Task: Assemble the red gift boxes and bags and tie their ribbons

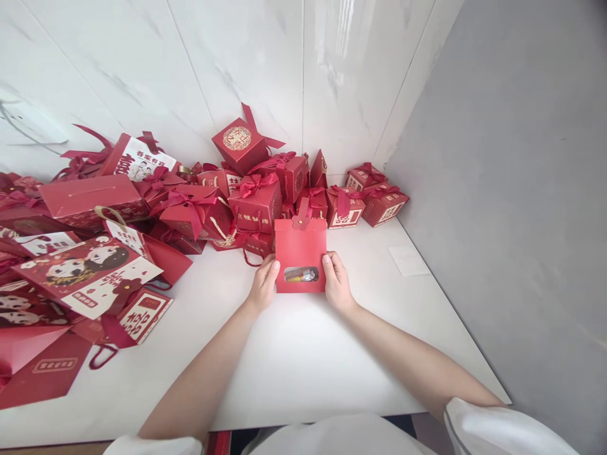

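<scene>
Between my two hands is a red gift box with a flower-shaped closure at its top flap and an oval window low on its front. Wrapped pieces show through that window; their exact kind is unclear. My left hand grips the box's left edge, thumb on the front. On the opposite edge, my right hand holds it the same way. The fingers behind the box are hidden. Just beyond it stand several red ribboned boxes, the nearest being a small box with white lettering.
A large heap of red gift boxes covers the left and back of the white table. One box sits tilted on top of the pile. A flat white square lies at right, near the grey wall. White tiles rise behind.
</scene>
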Tool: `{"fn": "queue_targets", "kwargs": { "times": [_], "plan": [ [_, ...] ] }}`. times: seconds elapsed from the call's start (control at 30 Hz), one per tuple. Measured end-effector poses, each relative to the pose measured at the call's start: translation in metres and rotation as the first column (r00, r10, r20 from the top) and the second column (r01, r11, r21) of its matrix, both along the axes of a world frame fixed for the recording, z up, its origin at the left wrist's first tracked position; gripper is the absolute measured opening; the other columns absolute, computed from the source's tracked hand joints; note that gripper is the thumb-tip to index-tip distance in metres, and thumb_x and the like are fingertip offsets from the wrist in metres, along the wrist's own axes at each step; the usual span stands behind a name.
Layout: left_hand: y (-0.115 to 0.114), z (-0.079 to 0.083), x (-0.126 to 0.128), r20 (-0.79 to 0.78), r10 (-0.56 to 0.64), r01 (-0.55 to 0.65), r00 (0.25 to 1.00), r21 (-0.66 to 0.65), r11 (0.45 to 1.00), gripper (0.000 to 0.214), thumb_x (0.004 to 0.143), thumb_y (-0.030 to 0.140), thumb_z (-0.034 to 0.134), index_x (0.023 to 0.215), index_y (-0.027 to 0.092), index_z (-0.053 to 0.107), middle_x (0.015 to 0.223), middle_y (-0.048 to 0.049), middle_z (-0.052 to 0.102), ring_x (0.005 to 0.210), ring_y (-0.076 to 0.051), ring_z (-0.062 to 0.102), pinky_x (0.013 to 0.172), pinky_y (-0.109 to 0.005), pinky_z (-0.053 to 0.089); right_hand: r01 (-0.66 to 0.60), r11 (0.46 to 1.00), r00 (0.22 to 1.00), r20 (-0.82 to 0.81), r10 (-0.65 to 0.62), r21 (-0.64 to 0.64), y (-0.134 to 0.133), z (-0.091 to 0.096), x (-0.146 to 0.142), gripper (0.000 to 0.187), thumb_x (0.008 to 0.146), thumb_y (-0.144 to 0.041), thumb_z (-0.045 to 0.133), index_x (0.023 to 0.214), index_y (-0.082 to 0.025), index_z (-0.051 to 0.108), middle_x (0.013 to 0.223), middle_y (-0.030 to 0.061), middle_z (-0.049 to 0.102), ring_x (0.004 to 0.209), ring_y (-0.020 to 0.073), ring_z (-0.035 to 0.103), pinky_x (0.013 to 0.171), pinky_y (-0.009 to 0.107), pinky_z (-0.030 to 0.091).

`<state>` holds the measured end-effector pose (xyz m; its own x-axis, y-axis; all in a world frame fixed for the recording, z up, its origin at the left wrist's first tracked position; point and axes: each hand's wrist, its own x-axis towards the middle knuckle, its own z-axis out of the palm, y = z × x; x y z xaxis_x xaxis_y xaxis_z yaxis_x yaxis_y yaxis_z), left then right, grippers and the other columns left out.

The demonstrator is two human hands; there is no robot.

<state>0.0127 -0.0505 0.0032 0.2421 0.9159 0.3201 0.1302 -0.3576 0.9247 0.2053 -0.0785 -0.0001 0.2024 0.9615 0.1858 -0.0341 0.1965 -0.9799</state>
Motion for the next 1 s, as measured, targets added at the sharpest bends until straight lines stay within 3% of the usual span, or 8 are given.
{"fn": "queue_targets", "kwargs": {
  "times": [0.13,0.3,0.4,0.67,1.0],
  "plan": [
    [0.002,-0.001,-0.003,-0.025,0.015,-0.015,1.000,0.009,1.000,0.044,0.101,0.046,0.039,0.120,0.017,0.066,0.127,-0.0115,0.062,0.121,-0.027,0.057,0.101,-0.037,0.044,-0.006,1.000,1.000,0.016,0.006,0.005,-0.001,0.001,0.000,0.035,0.098,-0.054,0.042,0.084,-0.023,0.050,0.084,0.0002,0.056,0.077,0.0172,0.050,0.074,0.030,0.041],
    [-0.002,0.002,-0.009,-0.237,0.148,-0.112,0.960,0.159,0.981,0.044,0.101,0.047,0.036,0.105,0.018,0.067,0.103,-0.0101,0.068,0.098,-0.026,0.063,0.082,-0.036,0.046,-0.037,0.999,0.999,0.038,0.037,0.007,-0.005,0.003,-0.001,0.034,0.099,-0.052,0.042,0.084,-0.023,0.051,0.081,-0.0004,0.055,0.073,0.0165,0.049,0.072,0.030,0.040],
    [-0.006,0.007,-0.010,-0.303,0.189,-0.131,0.934,0.201,0.971,0.042,0.103,0.043,0.031,0.107,0.018,0.064,0.103,-0.0099,0.067,0.094,-0.025,0.063,0.080,-0.035,0.045,-0.050,0.999,0.998,0.046,0.049,0.007,-0.006,0.003,-0.001,0.034,0.099,-0.052,0.042,0.085,-0.023,0.051,0.081,-0.0005,0.055,0.072,0.0164,0.049,0.071,0.030,0.040],
    [-0.007,0.016,-0.007,-0.312,0.155,-0.091,0.937,0.210,0.973,0.043,0.104,0.044,0.026,0.119,0.020,0.057,0.110,-0.0106,0.062,0.102,-0.026,0.058,0.090,-0.039,0.045,-0.058,0.998,0.997,0.049,0.057,0.024,-0.006,0.002,-0.001,0.034,0.099,-0.053,0.041,0.091,-0.023,0.054,0.089,0.0012,0.061,0.080,0.0179,0.054,0.075,0.031,0.042],
    [-0.007,0.011,-0.007,-0.278,0.181,-0.139,0.943,0.164,0.977,0.039,0.102,0.047,0.030,0.105,0.020,0.059,0.094,-0.0073,0.060,0.086,-0.023,0.057,0.079,-0.037,0.044,-0.052,0.998,0.998,0.025,0.052,0.021,-0.006,0.001,-0.002,0.034,0.098,-0.054,0.043,0.094,-0.023,0.056,0.094,0.0022,0.064,0.083,0.0186,0.056,0.077,0.031,0.043]
  ]
}}
